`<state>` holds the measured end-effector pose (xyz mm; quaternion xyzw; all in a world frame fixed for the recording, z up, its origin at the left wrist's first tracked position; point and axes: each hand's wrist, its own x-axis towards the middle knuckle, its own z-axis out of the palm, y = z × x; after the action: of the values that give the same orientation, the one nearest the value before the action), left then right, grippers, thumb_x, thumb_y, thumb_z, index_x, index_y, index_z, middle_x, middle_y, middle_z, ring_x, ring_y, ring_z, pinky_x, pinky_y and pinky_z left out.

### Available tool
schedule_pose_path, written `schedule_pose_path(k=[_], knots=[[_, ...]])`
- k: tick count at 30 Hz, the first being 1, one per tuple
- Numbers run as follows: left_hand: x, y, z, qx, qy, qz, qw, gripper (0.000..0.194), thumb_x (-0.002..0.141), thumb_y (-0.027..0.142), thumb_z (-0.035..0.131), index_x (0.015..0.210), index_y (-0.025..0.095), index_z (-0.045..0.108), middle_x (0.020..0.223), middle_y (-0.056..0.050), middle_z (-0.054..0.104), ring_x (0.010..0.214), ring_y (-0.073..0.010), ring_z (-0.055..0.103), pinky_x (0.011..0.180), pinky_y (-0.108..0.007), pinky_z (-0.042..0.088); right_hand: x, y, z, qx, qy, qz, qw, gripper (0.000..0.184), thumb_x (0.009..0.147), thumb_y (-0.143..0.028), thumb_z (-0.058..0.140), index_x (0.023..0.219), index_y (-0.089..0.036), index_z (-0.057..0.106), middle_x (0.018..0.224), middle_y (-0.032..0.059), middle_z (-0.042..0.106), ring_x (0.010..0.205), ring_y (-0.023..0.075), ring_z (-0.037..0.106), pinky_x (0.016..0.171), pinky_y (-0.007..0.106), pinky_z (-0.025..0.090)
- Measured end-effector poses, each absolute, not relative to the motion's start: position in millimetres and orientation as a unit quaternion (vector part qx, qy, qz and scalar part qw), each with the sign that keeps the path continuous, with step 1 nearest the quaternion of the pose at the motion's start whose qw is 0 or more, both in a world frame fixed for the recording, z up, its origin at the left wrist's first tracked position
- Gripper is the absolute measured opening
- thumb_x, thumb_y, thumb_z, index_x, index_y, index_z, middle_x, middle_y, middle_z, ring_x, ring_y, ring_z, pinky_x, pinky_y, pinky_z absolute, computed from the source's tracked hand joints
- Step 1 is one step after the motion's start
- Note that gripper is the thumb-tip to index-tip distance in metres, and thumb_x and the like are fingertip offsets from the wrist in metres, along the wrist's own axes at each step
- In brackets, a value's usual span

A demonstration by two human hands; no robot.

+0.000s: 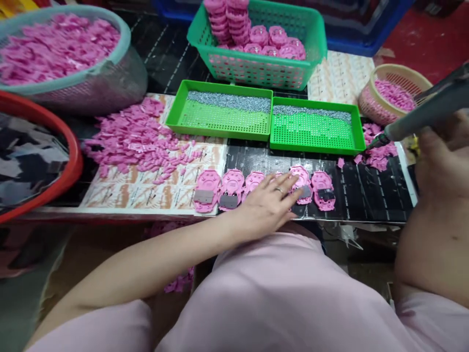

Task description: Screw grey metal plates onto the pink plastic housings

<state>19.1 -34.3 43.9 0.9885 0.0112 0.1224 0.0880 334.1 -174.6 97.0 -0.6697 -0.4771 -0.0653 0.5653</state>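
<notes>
A row of several pink plastic housings [207, 188] lies along the front edge of the table, with grey or black pieces set across their lower parts. My left hand [269, 203] rests over the middle of this row, palm down with fingers spread, partly hiding some housings. A ring shows on one finger. At the right edge of the view, my right hand [445, 156] is wrapped round a long grey electric screwdriver [421, 112]. Its dark tip points down and left, near small pink pieces [379, 151] beside the green tray.
Two green trays [220, 133] of small metal screws stand behind the row. Farther back is a green basket [256, 73] of stacked pink parts. Left are a large tub [128, 63], loose pink pieces [135, 139] and a red-rimmed container [75, 156]. A cream basket [370, 100] stands right.
</notes>
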Motion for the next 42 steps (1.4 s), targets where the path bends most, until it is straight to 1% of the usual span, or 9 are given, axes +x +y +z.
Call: schedule_pose_path(k=[4, 9, 14, 18, 23, 28, 35, 39, 42], knots=[[65.5, -58.9, 44.2, 0.995, -0.023, 0.059, 0.072, 0.065, 0.092, 0.046, 0.056, 0.141, 0.007, 0.042, 0.15, -0.022, 0.036, 0.141, -0.0331, 0.034, 0.113, -0.049, 0.031, 332.0, -150.1, 106.1, -0.604, -0.522, 0.091, 0.595, 0.049, 0.068, -0.034, 0.082, 0.112, -0.03, 0.06, 0.123, 0.0102, 0.061, 0.104, 0.0228, 0.063, 0.083, 0.042, 0.051], [97.4, -65.1, 41.2, 0.998, -0.018, -0.007, 0.06, 0.067, 0.094, 0.049, 0.05, 0.143, 0.004, 0.04, 0.149, -0.022, 0.037, 0.141, -0.0321, 0.035, 0.115, -0.044, 0.029, 338.0, -132.2, 99.8, -0.619, -0.476, 0.032, 0.624, 0.04, 0.065, -0.038, 0.083, 0.088, -0.021, 0.056, 0.08, 0.0033, 0.063, 0.066, 0.0136, 0.061, 0.074, 0.038, 0.056], [109.0, -54.6, 39.1, 0.999, -0.023, -0.021, 0.044, 0.063, 0.096, 0.046, 0.049, 0.141, 0.003, 0.041, 0.148, -0.023, 0.04, 0.14, -0.0313, 0.036, 0.115, -0.043, 0.029, 325.2, -122.9, 96.2, -0.547, -0.451, 0.107, 0.697, 0.043, 0.072, -0.037, 0.077, 0.105, -0.019, 0.055, 0.067, -0.0012, 0.057, 0.061, 0.0152, 0.06, 0.071, 0.04, 0.058], [121.5, -40.7, 41.3, 0.997, -0.029, -0.033, 0.056, 0.063, 0.096, 0.043, 0.05, 0.141, 0.001, 0.04, 0.148, -0.024, 0.038, 0.14, -0.0312, 0.036, 0.115, -0.042, 0.03, 304.9, -111.5, 92.1, -0.58, -0.419, 0.051, 0.696, 0.027, 0.089, -0.041, 0.055, 0.106, -0.021, 0.05, 0.049, -0.0081, 0.039, 0.04, 0.0126, 0.044, 0.045, 0.031, 0.049], [137.7, -30.0, 44.1, 0.994, -0.039, -0.054, 0.082, 0.064, 0.096, 0.041, 0.049, 0.143, 0.0, 0.037, 0.151, -0.023, 0.034, 0.143, -0.0313, 0.031, 0.116, -0.042, 0.029, 300.5, -104.6, 73.2, -0.595, -0.446, 0.06, 0.666, 0.039, 0.087, -0.054, 0.058, 0.11, -0.023, 0.051, 0.051, -0.009, 0.042, 0.039, 0.0106, 0.046, 0.04, 0.026, 0.043], [150.4, -25.6, 48.3, 0.99, -0.049, -0.067, 0.11, 0.062, 0.096, 0.042, 0.048, 0.142, 0.001, 0.04, 0.15, -0.023, 0.036, 0.142, -0.032, 0.031, 0.116, -0.042, 0.028, 321.0, -117.9, 82.0, -0.561, -0.447, 0.036, 0.696, 0.034, 0.08, -0.039, 0.072, 0.105, -0.019, 0.059, 0.048, -0.0085, 0.049, 0.035, 0.0098, 0.046, 0.036, 0.025, 0.04], [153.6, -5.2, 47.2, 0.983, -0.099, -0.045, 0.15, 0.062, 0.095, 0.043, 0.051, 0.141, 0.004, 0.041, 0.149, -0.02, 0.039, 0.14, -0.0274, 0.036, 0.114, -0.037, 0.032, 329.4, -140.6, 117.6, -0.491, -0.513, 0.128, 0.692, 0.044, 0.072, -0.029, 0.08, 0.111, -0.02, 0.06, 0.062, -0.0038, 0.06, 0.052, 0.0132, 0.06, 0.048, 0.029, 0.053], [149.4, -4.2, 44.6, 0.983, -0.077, 0.035, 0.165, 0.048, 0.096, 0.042, 0.049, 0.129, 0.007, 0.055, 0.137, -0.017, 0.054, 0.128, -0.0258, 0.05, 0.106, -0.037, 0.04, 328.9, -141.2, 104.6, -0.482, -0.517, 0.124, 0.697, 0.044, 0.075, -0.04, 0.077, 0.112, -0.021, 0.062, 0.062, -0.0029, 0.065, 0.046, 0.0146, 0.06, 0.042, 0.029, 0.053], [151.1, -9.6, 44.6, 0.986, -0.055, 0.056, 0.15, 0.035, 0.097, 0.036, 0.049, 0.116, 0.01, 0.063, 0.121, -0.013, 0.064, 0.111, -0.0235, 0.06, 0.096, -0.036, 0.046, 329.0, -136.7, 95.1, -0.469, -0.507, 0.115, 0.714, 0.033, 0.076, -0.045, 0.076, 0.099, -0.025, 0.065, 0.054, -0.0088, 0.061, 0.05, 0.0125, 0.063, 0.063, 0.034, 0.062]])
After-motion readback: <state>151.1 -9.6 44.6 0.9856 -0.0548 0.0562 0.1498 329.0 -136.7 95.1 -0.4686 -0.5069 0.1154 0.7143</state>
